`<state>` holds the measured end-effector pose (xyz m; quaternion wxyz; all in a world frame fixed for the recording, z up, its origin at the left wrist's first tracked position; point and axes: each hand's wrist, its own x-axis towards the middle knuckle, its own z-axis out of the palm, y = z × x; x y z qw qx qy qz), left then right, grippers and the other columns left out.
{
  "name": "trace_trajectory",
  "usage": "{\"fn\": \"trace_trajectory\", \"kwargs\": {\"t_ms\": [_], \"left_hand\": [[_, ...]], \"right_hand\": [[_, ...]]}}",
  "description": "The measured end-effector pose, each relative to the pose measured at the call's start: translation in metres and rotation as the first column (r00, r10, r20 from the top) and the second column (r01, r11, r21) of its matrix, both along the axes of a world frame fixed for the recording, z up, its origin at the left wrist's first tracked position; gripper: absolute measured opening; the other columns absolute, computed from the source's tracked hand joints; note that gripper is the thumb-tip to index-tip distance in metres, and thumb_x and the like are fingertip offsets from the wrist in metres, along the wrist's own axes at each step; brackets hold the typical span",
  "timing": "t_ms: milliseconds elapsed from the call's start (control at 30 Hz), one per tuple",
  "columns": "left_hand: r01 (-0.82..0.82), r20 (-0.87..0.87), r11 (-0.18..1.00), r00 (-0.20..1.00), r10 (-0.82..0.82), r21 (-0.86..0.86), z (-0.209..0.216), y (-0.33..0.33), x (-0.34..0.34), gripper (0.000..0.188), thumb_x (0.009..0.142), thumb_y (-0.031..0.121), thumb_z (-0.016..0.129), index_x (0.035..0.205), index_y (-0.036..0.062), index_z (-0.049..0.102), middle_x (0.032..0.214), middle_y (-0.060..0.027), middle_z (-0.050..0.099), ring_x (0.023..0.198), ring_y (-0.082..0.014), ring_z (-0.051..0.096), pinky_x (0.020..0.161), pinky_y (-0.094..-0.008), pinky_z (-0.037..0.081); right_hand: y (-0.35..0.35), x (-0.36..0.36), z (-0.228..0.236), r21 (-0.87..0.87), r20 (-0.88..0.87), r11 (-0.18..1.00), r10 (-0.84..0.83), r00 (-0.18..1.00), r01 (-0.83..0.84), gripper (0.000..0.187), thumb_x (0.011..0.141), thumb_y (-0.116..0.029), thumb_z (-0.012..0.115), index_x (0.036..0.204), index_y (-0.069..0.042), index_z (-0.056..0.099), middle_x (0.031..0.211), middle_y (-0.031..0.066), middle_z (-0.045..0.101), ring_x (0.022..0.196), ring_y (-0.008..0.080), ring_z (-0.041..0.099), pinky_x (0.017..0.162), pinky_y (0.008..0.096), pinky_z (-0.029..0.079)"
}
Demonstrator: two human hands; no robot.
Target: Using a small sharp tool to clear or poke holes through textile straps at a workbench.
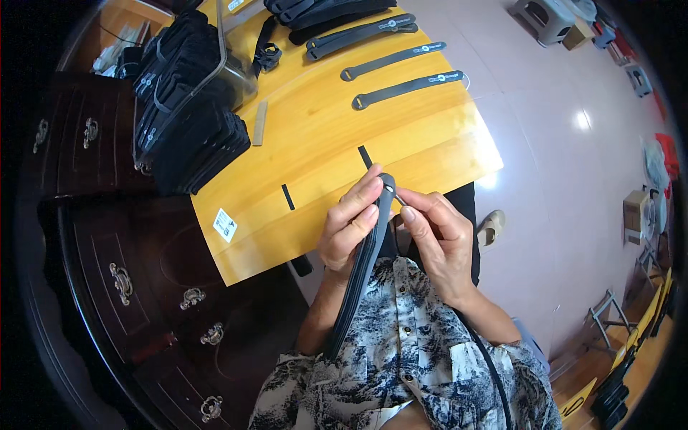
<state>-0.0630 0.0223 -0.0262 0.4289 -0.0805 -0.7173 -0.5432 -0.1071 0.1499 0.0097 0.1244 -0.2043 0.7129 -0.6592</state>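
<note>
A long black rubbery strap runs lengthwise from the person's lap up over the yellow wooden table's edge, left hand clamped round its looped tip, right hand seemingly pinching there too.

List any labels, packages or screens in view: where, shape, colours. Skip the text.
White rectangular sticker with dark print: near the front left corner of the yellow wooden tabletop.
Small white printed marks: near one end of the flat black straps lying at the far side of the tabletop.
Brown cardboard box: on the floor, far right.
No screens.
</note>
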Motion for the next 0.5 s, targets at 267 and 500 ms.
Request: {"fn": "trace_trajectory", "kwargs": {"t_ms": [267,500], "left_hand": [[-0.029,0.095,0.934,0.995,-0.005,0.355,-0.003,0.005,0.006,0.035,0.08,-0.009,0.062,0.105,0.0066,0.045,0.116,-0.0235,0.054,0.111,-0.044,0.054,0.096,-0.0489,0.047],[0.081,0.105,0.893,0.984,-0.141,0.443,-0.004,0.0,0.009,0.038,0.081,-0.013,0.059,0.11,0.006,0.044,0.117,-0.0241,0.055,0.113,-0.0398,0.054,0.095,-0.044,0.049]], "right_hand": [[0.0,-0.005,0.002,0.02,-0.041,1.0,-0.012,0.999,0.013,0.022,0.086,-0.008,0.063,0.107,-0.001,0.065,0.074,0.0069,0.058,0.058,0.0091,0.049,0.052,0.023,0.04],[0.005,-0.02,0.022,0.11,0.094,0.989,0.089,0.992,-0.099,0.028,0.085,-0.011,0.065,0.112,-0.005,0.064,0.078,0.0085,0.062,0.063,0.0103,0.056,0.054,0.023,0.044]]}}
